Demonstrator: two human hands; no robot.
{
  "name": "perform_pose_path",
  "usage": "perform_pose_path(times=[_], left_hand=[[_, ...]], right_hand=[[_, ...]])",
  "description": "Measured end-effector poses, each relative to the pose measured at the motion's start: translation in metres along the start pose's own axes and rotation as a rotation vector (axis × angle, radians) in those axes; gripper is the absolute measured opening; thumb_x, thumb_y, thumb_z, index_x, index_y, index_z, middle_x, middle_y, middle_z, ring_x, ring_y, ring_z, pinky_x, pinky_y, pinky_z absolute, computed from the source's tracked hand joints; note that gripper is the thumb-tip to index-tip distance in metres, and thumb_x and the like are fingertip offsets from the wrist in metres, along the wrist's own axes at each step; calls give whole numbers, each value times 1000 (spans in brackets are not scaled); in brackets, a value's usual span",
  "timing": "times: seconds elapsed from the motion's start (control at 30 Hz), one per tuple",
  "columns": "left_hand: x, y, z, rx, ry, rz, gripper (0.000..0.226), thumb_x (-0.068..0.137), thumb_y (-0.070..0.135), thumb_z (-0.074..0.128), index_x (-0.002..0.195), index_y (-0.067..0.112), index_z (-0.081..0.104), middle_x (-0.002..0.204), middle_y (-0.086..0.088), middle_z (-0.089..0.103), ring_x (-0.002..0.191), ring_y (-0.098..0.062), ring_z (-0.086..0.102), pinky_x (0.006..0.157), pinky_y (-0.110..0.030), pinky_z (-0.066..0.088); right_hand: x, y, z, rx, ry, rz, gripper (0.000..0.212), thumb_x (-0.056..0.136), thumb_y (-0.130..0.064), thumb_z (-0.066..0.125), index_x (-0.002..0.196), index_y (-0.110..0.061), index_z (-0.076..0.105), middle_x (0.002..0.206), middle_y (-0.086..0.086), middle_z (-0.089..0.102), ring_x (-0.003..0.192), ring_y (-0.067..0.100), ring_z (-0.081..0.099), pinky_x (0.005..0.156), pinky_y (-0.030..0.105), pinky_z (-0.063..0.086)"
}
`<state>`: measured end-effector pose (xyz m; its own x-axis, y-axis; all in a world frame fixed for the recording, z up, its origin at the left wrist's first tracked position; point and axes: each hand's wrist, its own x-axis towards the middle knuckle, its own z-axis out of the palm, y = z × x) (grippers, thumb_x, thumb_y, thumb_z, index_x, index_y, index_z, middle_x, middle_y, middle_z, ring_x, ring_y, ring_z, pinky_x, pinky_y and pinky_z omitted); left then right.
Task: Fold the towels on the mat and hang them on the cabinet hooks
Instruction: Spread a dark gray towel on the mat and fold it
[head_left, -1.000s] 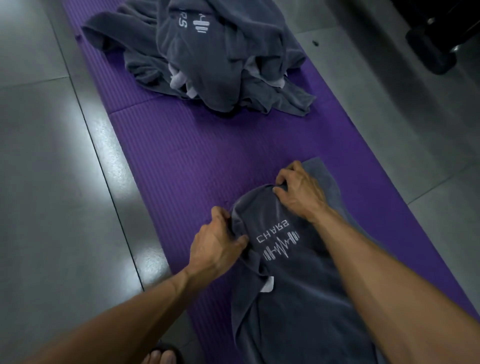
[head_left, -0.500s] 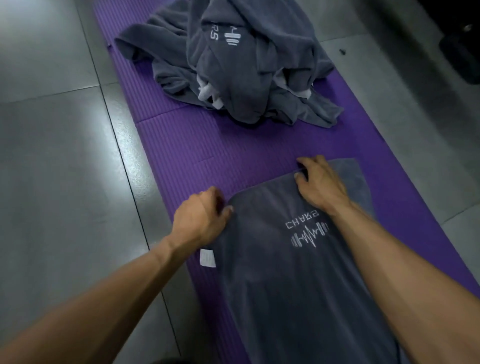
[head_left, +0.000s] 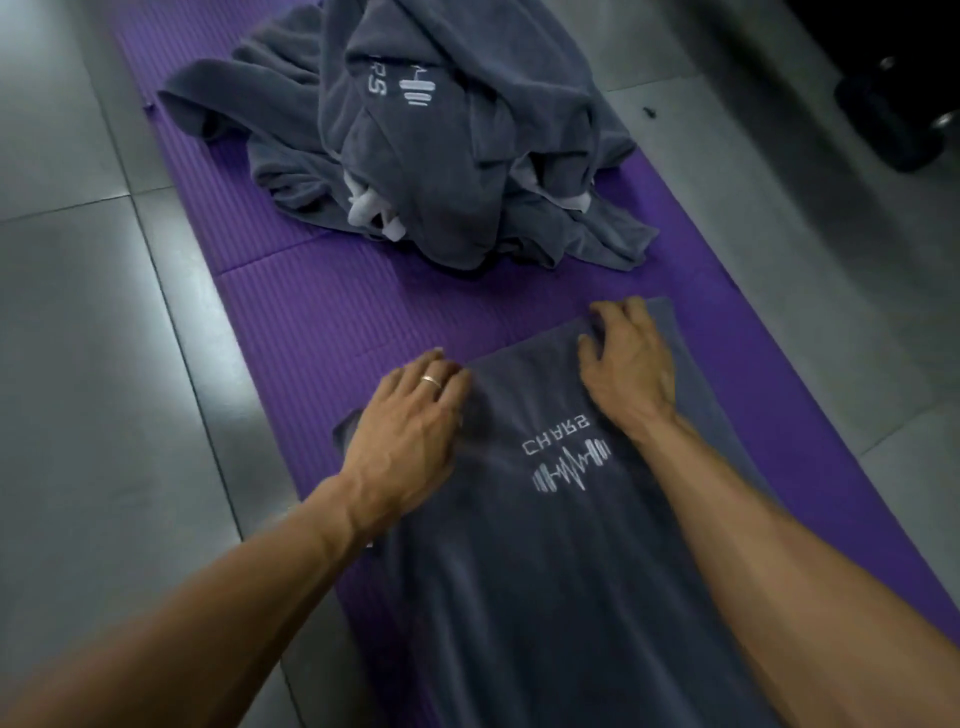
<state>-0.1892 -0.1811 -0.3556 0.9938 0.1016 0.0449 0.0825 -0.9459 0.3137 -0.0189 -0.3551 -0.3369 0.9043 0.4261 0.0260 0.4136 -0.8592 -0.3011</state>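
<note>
Towel (head_left: 545, 545) lies flat on the purple mat (head_left: 322, 312), left hand (head_left: 410, 431) pressing open-palmed, right hand (head_left: 628, 364) curling over its far edge — uneven pull could skew the fold — the heaped towels (head_left: 441, 156) wait beyond.

left hand (head_left: 410, 431) flat, right hand (head_left: 631, 366) fingers curled

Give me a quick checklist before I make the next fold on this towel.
1. Towel flat on the mat: ok.
2. Left hand flat on the towel's left side: ok.
3. Right hand at the far edge, fingers curled on it: ok.
4. Far edges lined up: not ok, a lower layer shows past the right hand.
5. Pile apart from the towel: ok.
6. Near end of the towel: cannot tell, out of frame.
</note>
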Motion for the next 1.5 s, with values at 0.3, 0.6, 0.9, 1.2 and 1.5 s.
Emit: perform_pose_path(times=[0.3, 0.6, 0.9, 1.2, 1.5], left_hand=[[8, 30, 38, 92, -219, 33, 74, 95, 63, 13, 152, 16, 23, 159, -5, 23, 149, -27, 7, 118, -56, 3], [9, 34, 39, 116, -209, 18, 85, 91, 71, 19, 152, 12, 21, 159, -10, 19, 149, -30, 3, 117, -60, 2], [61, 67, 53, 155, -198, 113, 85, 89, 68, 13, 153, 11, 17, 160, -13, 15, 149, -30, 5, 119, -53, 1], [86, 179, 74, -20, -162, 495, 68, 94, 48, 29, 144, 5, 39, 151, -14, 38, 143, -34, 27, 113, -59, 21], [90, 292, 110, 49, -339, 829, 35, 97, 29, 49, 131, 23, 54, 142, -5, 43, 135, -25, 34, 118, -45, 15]], right_hand=[[50, 75, -17, -78, -120, 498, 27, 93, -30, 57, 114, -13, 62, 127, 19, 54, 115, 38, 55, 94, 41, 44], [66, 59, -12, -114, 67, 430, 30, 92, -22, 54, 120, -13, 54, 127, 14, 49, 113, 39, 52, 93, 44, 41], [-52, 84, 9, -225, -256, 113, 67, 96, -61, 18, 155, -30, 9, 164, -5, -1, 150, 17, -3, 121, 49, 1], [-143, 117, -48, 17, 30, 447, 45, 101, -32, 39, 142, -16, 45, 151, 4, 41, 137, 23, 38, 108, 44, 33], [-297, 209, -68, -77, -35, 786, 34, 89, -27, 64, 121, -14, 64, 114, 5, 55, 109, 30, 51, 93, 44, 42]])
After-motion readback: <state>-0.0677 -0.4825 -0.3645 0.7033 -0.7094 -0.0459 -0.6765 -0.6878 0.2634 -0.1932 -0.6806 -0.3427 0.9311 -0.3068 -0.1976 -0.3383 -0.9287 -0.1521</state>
